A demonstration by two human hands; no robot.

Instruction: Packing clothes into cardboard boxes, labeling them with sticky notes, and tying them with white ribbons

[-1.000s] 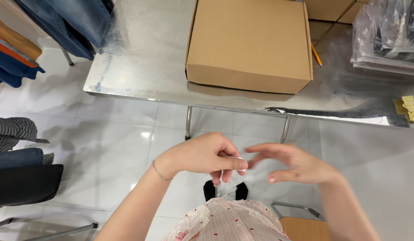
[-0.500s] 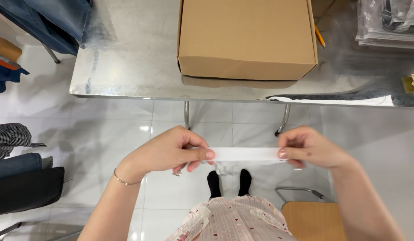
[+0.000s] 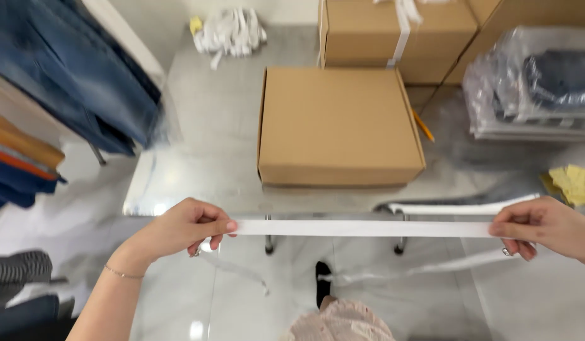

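The left hand (image 3: 179, 228) and right hand (image 3: 545, 227) each pinch one end of a white strip (image 3: 362, 228), closed on it and holding it taut and level between them, just in front of the glass tabletop (image 3: 204, 158). A closed cardboard box (image 3: 340, 126) sits on the tabletop beyond.

this looked like a clothing packing room or small warehouse. closed cardboard boxes (image 3: 340, 125) sat on a glass-topped table (image 3: 198, 158), more cartons (image 3: 393, 31) stood at the far side, bagged folded garments (image 3: 538, 88) were stacked at the right, and denim clothes (image 3: 71, 69) hung at the left.
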